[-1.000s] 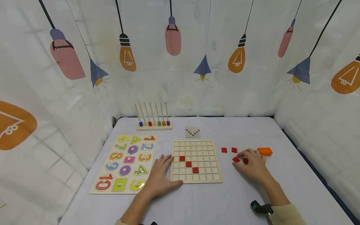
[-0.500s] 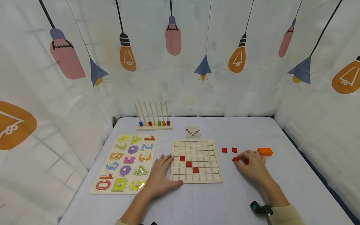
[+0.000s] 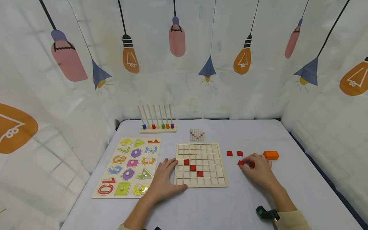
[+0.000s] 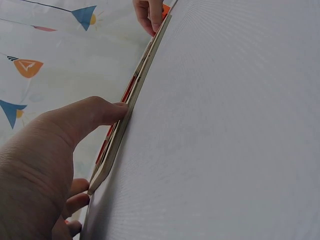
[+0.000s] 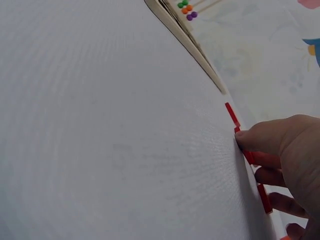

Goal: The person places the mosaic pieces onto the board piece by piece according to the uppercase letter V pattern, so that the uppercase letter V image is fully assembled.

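Head view shows the left hand [image 3: 162,182], thumb and fingers apart, bracing the grid board [image 3: 212,163] while the right hand [image 3: 259,169] pinches a red tile [image 3: 240,163] right of it (probably best lifted level, clear of neighbouring tiles [image 3: 240,153]).

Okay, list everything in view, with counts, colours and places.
Table: 1, white, underneath
Backdrop: 1, white with printed lamps, behind the table
Bead stand: 1, wooden with coloured beads, back left
Number puzzle: 1, wooden, multicoloured pieces, left
Grid board: 1, pale wood, centre
Pattern card: 1, pale and red, behind grid board
Tiles: 7 visible, red, 3 in grid board, 4 to its right
Block: 1, orange, right of the tiles
Sleeves: 2, beige, bottom edge
Wrist gadget: 1 clearly visible, dark, beside right sleeve
Left hand: 1, bare, touching grid board
Right hand: 1, bare, pinching a tile
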### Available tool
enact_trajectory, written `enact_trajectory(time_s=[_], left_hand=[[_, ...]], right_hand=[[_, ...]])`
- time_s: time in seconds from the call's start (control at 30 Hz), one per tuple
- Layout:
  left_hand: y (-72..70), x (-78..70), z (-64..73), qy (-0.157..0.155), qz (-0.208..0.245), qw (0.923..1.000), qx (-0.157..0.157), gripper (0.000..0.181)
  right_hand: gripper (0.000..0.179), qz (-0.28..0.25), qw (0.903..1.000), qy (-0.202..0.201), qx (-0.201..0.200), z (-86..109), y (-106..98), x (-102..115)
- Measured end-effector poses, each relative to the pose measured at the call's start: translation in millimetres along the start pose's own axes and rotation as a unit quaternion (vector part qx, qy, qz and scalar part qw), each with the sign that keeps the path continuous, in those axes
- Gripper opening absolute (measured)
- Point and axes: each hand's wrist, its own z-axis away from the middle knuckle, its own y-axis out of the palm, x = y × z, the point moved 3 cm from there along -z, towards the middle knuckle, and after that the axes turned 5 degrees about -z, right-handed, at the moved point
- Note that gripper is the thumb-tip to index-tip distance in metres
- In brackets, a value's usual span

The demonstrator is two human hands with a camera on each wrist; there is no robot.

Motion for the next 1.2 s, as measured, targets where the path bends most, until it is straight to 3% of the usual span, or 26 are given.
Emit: enact_trajectory(time_s=[0.33,0.67,1.2], left_hand=[[-0.5,-0.6,0.0,0.003,0.000,1.0000,0.000,0.115],[-0.9,-0.2,0.4,0.004,-0.001,1.0000,-0.003,0.115],[-0.7,0.7,1.1,0.010,-0.001,0.9999,-0.006,0.115]], right_hand=[[0.024,0.000,1.0000,-0.008,-0.002,-2.0,0.3,2.9],[0.025,-0.012,0.9998,-0.002,0.018,-13.5,0.0,22.0],[0.025,-0.059,0.9964,-0.055,0.027,-25.5,31.2,57.3]])
